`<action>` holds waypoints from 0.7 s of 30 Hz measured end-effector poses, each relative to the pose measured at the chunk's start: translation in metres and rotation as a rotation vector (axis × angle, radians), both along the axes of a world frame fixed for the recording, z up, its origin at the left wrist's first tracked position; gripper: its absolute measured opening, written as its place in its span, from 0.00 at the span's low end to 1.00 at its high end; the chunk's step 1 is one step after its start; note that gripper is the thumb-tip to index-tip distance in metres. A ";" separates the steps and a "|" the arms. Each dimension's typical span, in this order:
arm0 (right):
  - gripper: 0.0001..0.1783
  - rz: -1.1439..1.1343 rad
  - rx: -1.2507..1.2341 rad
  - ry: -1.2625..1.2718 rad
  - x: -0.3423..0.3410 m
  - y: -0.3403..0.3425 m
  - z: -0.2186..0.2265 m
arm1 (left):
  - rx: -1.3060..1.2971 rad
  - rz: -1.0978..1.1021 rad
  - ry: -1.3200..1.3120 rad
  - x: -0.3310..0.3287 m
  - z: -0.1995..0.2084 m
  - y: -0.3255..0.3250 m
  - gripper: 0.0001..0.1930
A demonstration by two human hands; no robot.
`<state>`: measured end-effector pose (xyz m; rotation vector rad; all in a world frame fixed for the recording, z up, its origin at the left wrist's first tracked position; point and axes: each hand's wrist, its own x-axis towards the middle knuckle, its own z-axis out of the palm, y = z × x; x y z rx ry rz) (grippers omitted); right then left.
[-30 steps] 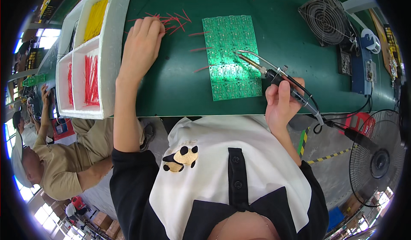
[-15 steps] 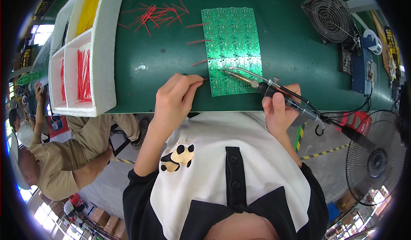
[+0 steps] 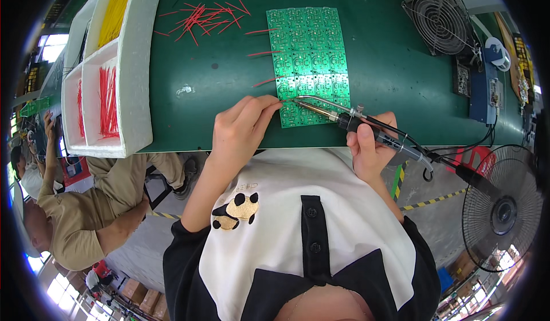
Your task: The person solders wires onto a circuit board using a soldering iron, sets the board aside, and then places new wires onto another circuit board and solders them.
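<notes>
A green circuit board panel [image 3: 309, 49] lies on the green tabletop in front of me. My left hand [image 3: 243, 126] is closed in a pinch at the panel's left edge, with the end of a thin red wire [image 3: 285, 101] showing past the fingertips over the board. My right hand [image 3: 372, 146] grips a soldering iron [image 3: 358, 124] with a thin curved metal tube fixed alongside. Its tip meets the board close to the wire end; whether they touch is too small to tell. Several other red wires [image 3: 264, 82] stick out from the panel's left edge, farther up.
Loose red wires [image 3: 209, 20] lie scattered beyond my left hand. At left stands a white foam box [image 3: 134, 103] with red and yellow wires in compartments. A square fan [image 3: 440, 23] and a blue device [image 3: 484, 94] stand at right. Another person [image 3: 74, 223] sits at left.
My left hand has moved right, bringing the red wire from beside the panel onto its edge. The soldering iron's tip has shifted slightly left and nearer to me.
</notes>
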<state>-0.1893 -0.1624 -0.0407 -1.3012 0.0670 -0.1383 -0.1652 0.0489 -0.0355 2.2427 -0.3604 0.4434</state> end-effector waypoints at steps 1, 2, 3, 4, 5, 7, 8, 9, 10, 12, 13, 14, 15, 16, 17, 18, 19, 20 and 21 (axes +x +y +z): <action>0.12 0.002 -0.004 0.004 0.000 0.000 0.000 | 0.008 0.003 -0.004 0.000 0.000 0.000 0.05; 0.12 0.001 -0.005 0.004 0.000 0.001 0.001 | 0.008 0.002 -0.004 0.000 0.000 0.000 0.05; 0.12 0.002 -0.010 0.011 0.001 0.002 0.002 | 0.017 0.000 -0.007 0.000 0.000 0.000 0.05; 0.13 0.003 -0.015 0.018 0.001 0.002 0.003 | 0.026 -0.001 -0.010 0.000 0.000 0.001 0.05; 0.13 0.001 -0.016 0.018 0.001 0.002 0.004 | 0.025 -0.002 -0.010 0.000 0.000 0.000 0.05; 0.13 0.007 -0.030 0.040 0.000 0.002 0.004 | 0.032 0.002 -0.012 0.000 0.000 0.000 0.05; 0.13 0.008 -0.030 0.040 0.000 0.002 0.004 | 0.032 0.003 -0.012 0.000 0.000 0.000 0.05; 0.13 0.020 -0.032 0.025 0.000 0.001 0.003 | 0.035 0.001 -0.027 -0.001 -0.001 0.000 0.05; 0.14 0.031 -0.033 0.010 0.000 0.001 0.003 | 0.039 -0.001 -0.042 -0.001 -0.002 0.001 0.05; 0.14 0.030 -0.037 0.011 0.000 0.001 0.003 | 0.037 -0.005 -0.041 -0.001 -0.002 0.001 0.05; 0.14 0.028 -0.041 0.013 0.000 0.001 0.003 | 0.036 -0.009 -0.039 0.000 -0.002 0.001 0.05; 0.14 0.028 -0.041 0.013 0.000 0.001 0.003 | 0.036 -0.009 -0.039 0.000 -0.002 0.001 0.05; 0.14 0.019 -0.051 0.007 0.000 0.001 0.003 | 0.047 -0.012 -0.035 0.000 0.000 0.001 0.05; 0.14 0.010 -0.061 0.000 0.000 0.001 0.002 | 0.058 -0.014 -0.032 0.001 0.000 0.001 0.05; 0.14 0.010 -0.062 -0.002 0.001 0.002 0.002 | 0.058 -0.014 -0.033 0.001 0.000 0.001 0.05; 0.13 -0.023 -0.014 -0.012 0.003 0.002 0.001 | 0.051 -0.011 -0.033 0.001 0.000 0.001 0.05; 0.12 -0.056 0.033 -0.024 0.004 0.002 0.001 | 0.044 -0.008 -0.033 0.001 0.000 0.001 0.05; 0.11 -0.044 0.043 -0.035 0.004 0.000 0.003 | 0.045 -0.005 -0.036 0.001 -0.001 0.002 0.05; 0.11 -0.040 0.045 -0.038 0.005 -0.002 0.002 | 0.043 -0.004 -0.044 0.000 -0.001 0.002 0.05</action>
